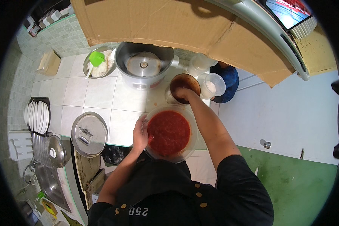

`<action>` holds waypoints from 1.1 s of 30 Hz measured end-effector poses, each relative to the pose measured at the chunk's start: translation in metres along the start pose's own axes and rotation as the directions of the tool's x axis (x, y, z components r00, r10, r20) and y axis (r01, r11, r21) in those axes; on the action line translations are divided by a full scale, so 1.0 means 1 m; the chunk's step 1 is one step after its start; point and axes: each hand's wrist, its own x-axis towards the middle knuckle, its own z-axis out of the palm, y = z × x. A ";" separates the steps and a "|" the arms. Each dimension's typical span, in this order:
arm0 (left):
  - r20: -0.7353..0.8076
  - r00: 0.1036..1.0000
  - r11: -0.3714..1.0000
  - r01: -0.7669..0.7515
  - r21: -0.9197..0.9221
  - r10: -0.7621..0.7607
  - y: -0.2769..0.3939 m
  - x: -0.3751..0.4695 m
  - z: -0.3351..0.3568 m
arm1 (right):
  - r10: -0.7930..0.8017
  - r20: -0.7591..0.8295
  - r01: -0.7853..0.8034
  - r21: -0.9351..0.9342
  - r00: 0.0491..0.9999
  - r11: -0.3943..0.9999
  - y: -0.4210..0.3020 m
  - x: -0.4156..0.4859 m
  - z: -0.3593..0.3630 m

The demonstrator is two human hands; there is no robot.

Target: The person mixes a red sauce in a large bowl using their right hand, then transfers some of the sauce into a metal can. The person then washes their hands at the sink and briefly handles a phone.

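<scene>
A large translucent plastic tub stands at the front edge of the white-tiled counter, close to my body. It holds thick red sauce with small lumps. My left hand grips the tub's left side, its thumb and fingers at the wall. Just beyond the tub is a round pot, its inside coated brown-red. My right hand reaches down into it; the fingers are hidden, so whatever they touch or hold cannot be made out.
A large open rice cooker sits at the back, beside a metal bowl of rice with a green scoop. Plastic containers crowd the right. A steel lid lies left. Cardboard hangs overhead. Someone's dark-blue clothing shows behind the containers.
</scene>
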 end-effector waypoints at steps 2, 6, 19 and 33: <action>0.005 1.000 1.000 -0.019 -0.011 0.019 0.000 0.000 -0.001 | -0.018 0.008 0.018 -0.031 1.000 0.999 -0.003 -0.007 -0.005; 0.007 1.000 1.000 -0.026 -0.015 0.026 0.000 0.000 -0.001 | -0.090 -0.008 0.088 -0.113 0.996 0.990 -0.016 -0.026 -0.021; 0.022 0.998 0.998 -0.060 -0.023 0.061 -0.010 -0.001 0.000 | -0.466 -0.329 0.310 -0.429 0.821 0.849 -0.042 -0.095 -0.042; 0.008 0.997 0.996 -0.077 -0.040 0.077 -0.021 0.003 0.005 | -0.555 -0.287 0.606 0.127 0.780 0.785 0.017 -0.226 0.127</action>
